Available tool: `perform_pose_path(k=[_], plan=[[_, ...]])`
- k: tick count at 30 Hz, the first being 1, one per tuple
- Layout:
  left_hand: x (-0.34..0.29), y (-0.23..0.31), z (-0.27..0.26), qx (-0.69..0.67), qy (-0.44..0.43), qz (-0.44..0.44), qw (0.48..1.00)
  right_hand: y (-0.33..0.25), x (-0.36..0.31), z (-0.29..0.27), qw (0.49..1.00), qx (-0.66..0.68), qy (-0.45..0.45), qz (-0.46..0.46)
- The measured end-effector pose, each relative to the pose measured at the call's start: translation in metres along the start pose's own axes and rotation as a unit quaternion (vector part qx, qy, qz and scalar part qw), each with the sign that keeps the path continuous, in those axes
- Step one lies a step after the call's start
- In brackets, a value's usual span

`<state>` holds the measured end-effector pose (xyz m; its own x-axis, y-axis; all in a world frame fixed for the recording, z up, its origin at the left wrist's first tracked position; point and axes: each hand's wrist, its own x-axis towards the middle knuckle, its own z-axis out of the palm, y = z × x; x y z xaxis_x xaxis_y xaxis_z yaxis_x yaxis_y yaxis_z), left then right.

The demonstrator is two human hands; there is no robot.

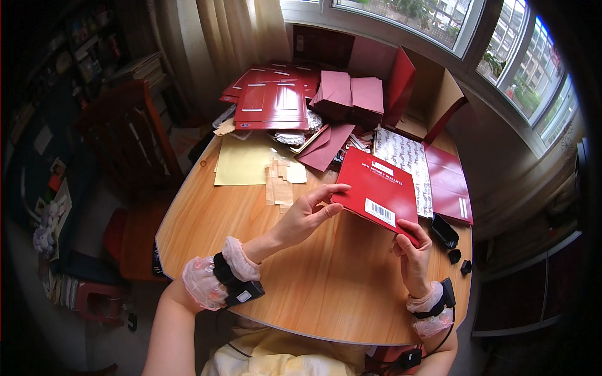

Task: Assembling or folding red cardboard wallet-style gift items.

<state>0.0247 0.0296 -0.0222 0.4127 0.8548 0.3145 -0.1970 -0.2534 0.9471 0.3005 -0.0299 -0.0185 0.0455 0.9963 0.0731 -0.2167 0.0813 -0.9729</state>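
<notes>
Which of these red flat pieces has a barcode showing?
The red packet between your left hand and right hand: its barcode sits near the lower edge. None shows on the red sheets at back left or the red panel at right.

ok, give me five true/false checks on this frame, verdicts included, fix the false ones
1. The right hand grips the red packet near its lower right corner. True.
2. The left hand is up by the window. False: the left hand is at the packet's left edge.
3. The yellow sheet lies to the right of the packet. False: the yellow sheet lies to its left.
4. The packet bears a white barcode label. True.
5. The box near the window is shut. False: the box stands open, brown inside.
</notes>
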Motion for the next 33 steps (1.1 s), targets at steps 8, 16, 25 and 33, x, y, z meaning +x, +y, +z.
perform_pose_path(k=[8,16,25,33], plan=[[-0.002,-0.009,0.002,-0.034,0.005,-0.010,0.999,-0.002,0.001,-0.001,0.998,-0.053,0.014,-0.032],[-0.002,-0.011,0.006,-0.033,0.016,-0.007,0.999,-0.006,0.000,0.000,0.995,-0.080,0.027,-0.049],[-0.003,-0.008,0.008,-0.026,0.026,-0.020,0.999,-0.006,0.002,-0.003,0.998,-0.048,0.011,-0.025],[-0.002,-0.006,0.015,-0.041,0.061,-0.001,0.997,-0.017,0.004,0.010,0.996,-0.014,0.022,-0.082]])
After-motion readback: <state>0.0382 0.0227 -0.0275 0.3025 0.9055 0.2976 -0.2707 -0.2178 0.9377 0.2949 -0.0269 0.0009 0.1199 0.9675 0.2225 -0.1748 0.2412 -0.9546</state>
